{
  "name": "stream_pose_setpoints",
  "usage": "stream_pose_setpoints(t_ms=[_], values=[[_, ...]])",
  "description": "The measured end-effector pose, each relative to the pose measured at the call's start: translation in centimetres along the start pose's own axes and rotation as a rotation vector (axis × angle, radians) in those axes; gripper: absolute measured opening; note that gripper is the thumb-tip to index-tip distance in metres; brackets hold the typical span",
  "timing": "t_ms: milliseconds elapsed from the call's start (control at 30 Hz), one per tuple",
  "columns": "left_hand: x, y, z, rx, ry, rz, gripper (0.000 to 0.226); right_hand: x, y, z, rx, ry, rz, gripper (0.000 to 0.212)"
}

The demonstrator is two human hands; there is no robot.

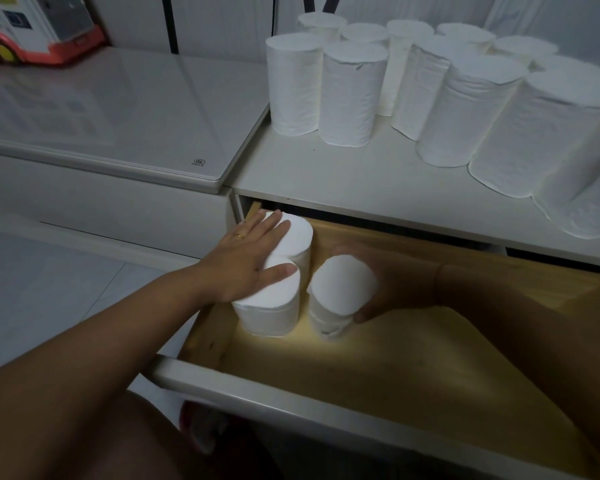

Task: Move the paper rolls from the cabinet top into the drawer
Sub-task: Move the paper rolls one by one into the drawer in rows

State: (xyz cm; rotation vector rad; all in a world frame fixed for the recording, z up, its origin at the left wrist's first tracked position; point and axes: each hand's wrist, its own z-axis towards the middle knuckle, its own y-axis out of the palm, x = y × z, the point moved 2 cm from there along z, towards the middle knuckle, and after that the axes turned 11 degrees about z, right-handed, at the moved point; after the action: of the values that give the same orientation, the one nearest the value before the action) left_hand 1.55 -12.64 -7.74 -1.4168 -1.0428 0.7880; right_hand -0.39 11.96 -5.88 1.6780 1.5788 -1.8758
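In the drawer's (378, 368) left rear corner: one roll being seated beside two already in.
Left hand (253, 258), fingers straight, is resting flat across the tops of two rolls (271, 310), which are standing upright along the drawer's left wall, one behind the other and touching. Right hand (399, 289), dim and blurred, is curling round a third roll (340, 285), which is tilting slightly just right of the pair; whether its base is meeting the drawer floor cannot be told. Above and behind the drawer, the top rolls (352, 98) are waiting upright, crowded on the cabinet top (326, 174). Step in hand, by judgement: placing the third roll, early in the task. The next move is calling for squaring it against the pair, letting go, then reaching up for the nearest top roll.
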Motion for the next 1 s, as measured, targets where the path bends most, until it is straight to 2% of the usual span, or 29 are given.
stream_pose_setpoints(t_ms=[400,533,633,767,1000], values=[[0.1,-0.1,0.0,-0.008,-0.01,0.002,0.083,-1.4,5.6,-2.5,0.028,0.112,0.063,0.083],[0.4,-0.3,-0.3,-0.009,-0.015,-0.007,0.084,-1.5,6.2,-2.4,0.004,0.19,0.248,0.074],[0.7,-0.4,-0.4,-0.006,-0.006,-0.009,0.084,-0.9,6.0,-2.5,-0.019,0.369,0.496,0.055],[0.9,-0.5,-0.6,-0.016,0.017,0.007,0.083,-0.7,6.6,-2.9,-0.024,0.533,0.656,0.045],[1.0,-0.7,-0.6,-0.034,0.018,0.026,0.077,-2.4,9.7,-1.9,-0.03,0.603,0.937,0.048]])
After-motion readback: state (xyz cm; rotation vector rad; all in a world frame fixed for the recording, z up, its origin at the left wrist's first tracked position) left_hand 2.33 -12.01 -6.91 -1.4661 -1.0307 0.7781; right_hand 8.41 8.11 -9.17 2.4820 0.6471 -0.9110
